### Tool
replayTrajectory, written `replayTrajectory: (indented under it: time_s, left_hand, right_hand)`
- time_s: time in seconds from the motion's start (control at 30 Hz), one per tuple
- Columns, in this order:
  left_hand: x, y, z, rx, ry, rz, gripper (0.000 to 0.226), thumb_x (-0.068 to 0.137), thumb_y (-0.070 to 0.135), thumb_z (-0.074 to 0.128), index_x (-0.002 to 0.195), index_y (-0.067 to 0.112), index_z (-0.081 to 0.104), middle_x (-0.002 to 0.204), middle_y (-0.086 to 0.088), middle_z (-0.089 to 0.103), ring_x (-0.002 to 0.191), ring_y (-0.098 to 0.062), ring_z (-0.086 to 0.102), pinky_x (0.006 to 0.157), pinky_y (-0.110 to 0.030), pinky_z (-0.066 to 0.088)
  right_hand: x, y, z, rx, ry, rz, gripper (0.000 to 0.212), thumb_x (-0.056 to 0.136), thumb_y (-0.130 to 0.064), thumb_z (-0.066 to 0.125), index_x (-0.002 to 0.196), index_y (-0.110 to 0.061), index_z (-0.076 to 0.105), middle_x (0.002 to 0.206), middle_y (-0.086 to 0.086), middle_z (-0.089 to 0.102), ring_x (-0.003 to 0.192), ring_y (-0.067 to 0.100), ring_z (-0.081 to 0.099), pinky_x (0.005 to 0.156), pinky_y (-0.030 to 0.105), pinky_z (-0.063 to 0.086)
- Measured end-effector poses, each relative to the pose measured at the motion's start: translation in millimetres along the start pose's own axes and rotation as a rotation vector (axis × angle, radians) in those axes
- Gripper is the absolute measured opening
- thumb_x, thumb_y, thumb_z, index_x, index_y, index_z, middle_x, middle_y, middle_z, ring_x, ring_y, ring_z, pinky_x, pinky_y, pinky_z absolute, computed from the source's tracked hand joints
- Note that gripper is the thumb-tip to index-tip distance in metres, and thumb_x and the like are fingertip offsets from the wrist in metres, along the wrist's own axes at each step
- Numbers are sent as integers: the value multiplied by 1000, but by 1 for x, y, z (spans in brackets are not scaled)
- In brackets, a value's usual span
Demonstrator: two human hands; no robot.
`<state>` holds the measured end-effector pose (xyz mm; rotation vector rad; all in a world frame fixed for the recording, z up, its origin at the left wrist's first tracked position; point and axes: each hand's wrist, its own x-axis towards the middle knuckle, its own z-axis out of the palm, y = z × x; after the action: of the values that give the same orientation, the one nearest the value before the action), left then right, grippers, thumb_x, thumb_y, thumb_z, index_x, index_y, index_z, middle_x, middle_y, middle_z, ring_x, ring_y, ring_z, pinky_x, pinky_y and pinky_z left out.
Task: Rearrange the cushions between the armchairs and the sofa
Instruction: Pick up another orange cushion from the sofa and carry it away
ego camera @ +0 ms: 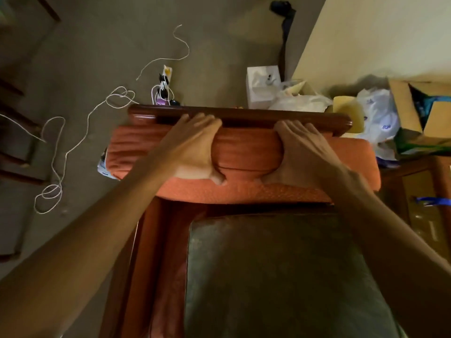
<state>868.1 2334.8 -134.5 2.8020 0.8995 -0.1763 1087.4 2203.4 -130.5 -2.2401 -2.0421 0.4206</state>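
Both hands squeeze one orange cushion [244, 152] at its middle, the left hand [195, 147] and right hand [305, 150] clamped tight with fingers over the far edge and thumbs on the near face, pinning it against the armchair's wooden top rail [239, 114]. This looks like lifting or seating the back cushion; next it needs an even two-handed pull. One dark seat cushion [280, 276] lies nearer.

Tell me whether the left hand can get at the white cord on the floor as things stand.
Probably not right now: the left hand is pressed into the orange cushion beside the right hand. The white cord lies unobstructed on the floor, so letting go would free it.
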Motion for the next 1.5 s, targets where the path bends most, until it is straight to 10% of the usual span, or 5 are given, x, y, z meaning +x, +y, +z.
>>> replayTrajectory:
  time_s: [0.43, 0.7, 0.9, 1.17, 1.5]
  left_hand:
    - [14, -8, 93, -36, 267, 18, 94, 63, 36, 85, 146, 23, 41, 152, -10, 37, 136, -31, 36, 111, -46, 30]
    - [-18, -84, 102, 23, 153, -46, 99, 76, 56, 74, 157, 33, 23, 165, -2, 24, 152, -25, 18, 121, -52, 17]
    - [-53, 2, 112, -417, 623, -180, 41, 81, 15, 76, 119, 8, 61, 117, -8, 61, 112, -24, 54, 98, -41, 44]
    - [-35, 57, 198, -583, -468, -196, 107, 64, 68, 80, 151, 35, 27, 158, 0, 32, 141, -25, 33, 113, -43, 33]
    - [-53, 82, 201, -362, -954, -205, 157, 27, 79, 85, 147, 59, -14, 167, -9, -5, 151, -40, 5, 116, -61, 26]
  right_hand:
    - [41, -5, 85, -78, 68, 39, 105, 70, -59, 77, 153, -23, 24, 156, 12, 28, 146, 32, 22, 116, 58, 21]
    - [-4, 65, 84, -72, 10, 168, 85, 90, -75, 42, 158, -36, 10, 167, -1, 12, 154, 21, 4, 123, 55, 6]
    - [-29, -10, 85, 195, 361, 101, 21, 94, -26, 60, 106, -8, 61, 105, 10, 61, 100, 28, 56, 91, 42, 44]
    - [-22, 12, 158, 91, -953, 620, 143, 25, -95, 70, 147, -26, 39, 151, 3, 42, 134, 32, 45, 108, 48, 42]
    - [-100, 10, 145, 294, -944, 562, 125, 17, -79, 87, 129, -33, 56, 116, -6, 66, 101, 20, 65, 96, 44, 53]
